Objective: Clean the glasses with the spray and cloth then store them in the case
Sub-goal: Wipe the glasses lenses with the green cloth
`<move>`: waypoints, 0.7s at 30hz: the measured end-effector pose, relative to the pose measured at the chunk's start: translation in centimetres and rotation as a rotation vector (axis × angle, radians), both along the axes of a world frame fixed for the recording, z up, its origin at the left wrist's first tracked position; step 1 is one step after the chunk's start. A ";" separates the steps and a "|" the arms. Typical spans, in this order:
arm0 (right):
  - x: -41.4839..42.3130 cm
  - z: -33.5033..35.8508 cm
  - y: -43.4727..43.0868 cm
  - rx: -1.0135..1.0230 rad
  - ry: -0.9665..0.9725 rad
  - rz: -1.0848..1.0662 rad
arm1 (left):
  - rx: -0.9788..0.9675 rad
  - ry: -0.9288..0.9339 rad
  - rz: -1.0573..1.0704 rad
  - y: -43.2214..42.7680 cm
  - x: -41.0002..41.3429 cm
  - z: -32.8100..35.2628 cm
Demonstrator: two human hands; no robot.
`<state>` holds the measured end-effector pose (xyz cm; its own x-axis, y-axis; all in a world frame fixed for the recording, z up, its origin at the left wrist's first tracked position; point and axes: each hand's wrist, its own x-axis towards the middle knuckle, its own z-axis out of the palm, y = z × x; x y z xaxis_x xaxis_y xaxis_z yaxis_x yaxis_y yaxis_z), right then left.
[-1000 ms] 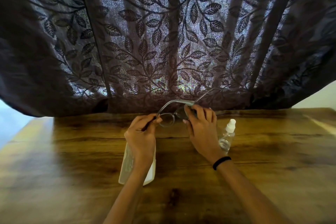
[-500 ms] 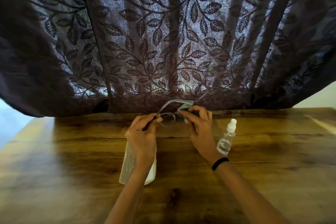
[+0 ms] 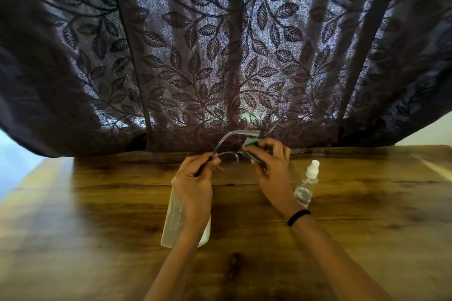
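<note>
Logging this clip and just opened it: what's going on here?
A person is cleaning glasses above a wooden table. The left hand pinches the frame at one end; the right hand pinches a cloth over the other lens. The spray bottle stands upright on the table beside the right hand, untouched. The case lies on the table under the left forearm; the glasses are not in it yet.
</note>
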<state>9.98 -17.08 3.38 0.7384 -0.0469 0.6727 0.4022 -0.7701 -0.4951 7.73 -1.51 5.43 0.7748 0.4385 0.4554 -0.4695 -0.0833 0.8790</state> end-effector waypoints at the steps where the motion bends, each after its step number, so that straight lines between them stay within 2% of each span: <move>1: 0.0 0.0 0.1 0.026 -0.011 0.010 | -0.006 -0.002 0.001 0.0 0.0 -0.1; 5: -0.1 0.3 0.1 0.068 -0.018 0.004 | -0.009 -0.010 -0.004 0.0 0.0 -0.2; 15: -0.6 1.4 -0.3 -0.131 0.049 -0.132 | 0.005 -0.032 0.016 0.1 -0.1 0.0; 21: -0.2 1.8 -0.3 0.011 0.018 -0.145 | -0.016 -0.003 0.010 -0.2 -0.5 0.0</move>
